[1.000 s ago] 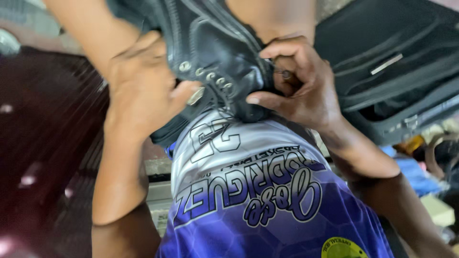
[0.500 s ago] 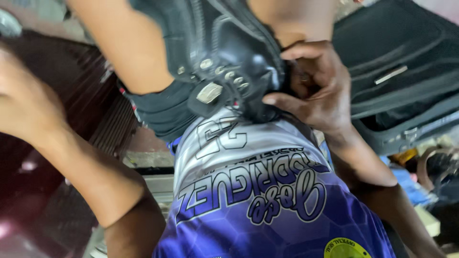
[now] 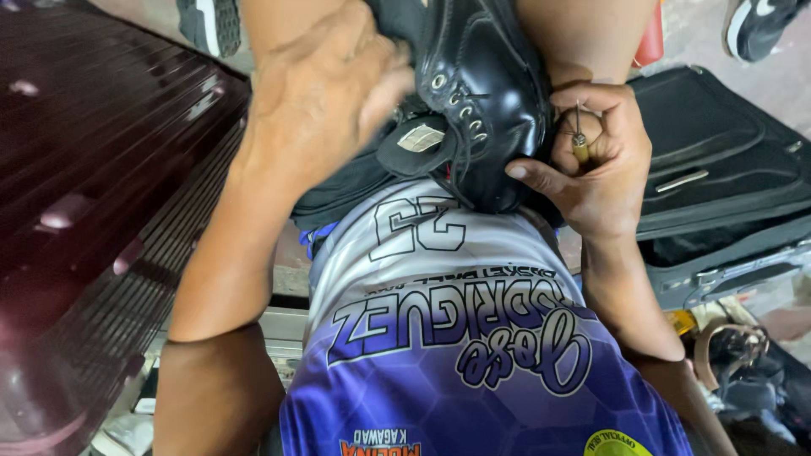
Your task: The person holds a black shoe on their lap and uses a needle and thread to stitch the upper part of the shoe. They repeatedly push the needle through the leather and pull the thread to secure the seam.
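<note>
Now back on the black boot [image 3: 481,93], upper middle of the frame: left hand [image 3: 325,93], fingers together and curled, pressing over the laced side by the eyelets and tongue. Half a second ago off to the far left, clear of the leather; a second ago on the boot much as now. Reads as a brief regrip, with the work going on as before. Right hand [image 3: 596,165] at the right edge of the boot, closed around a thin awl [image 3: 579,135], metal tip up, thumb against the leather; hardly shifted from either earlier view. Black suitcase [image 3: 726,177] at right, dark red case [image 3: 93,194] at left, both unmoved.
</note>
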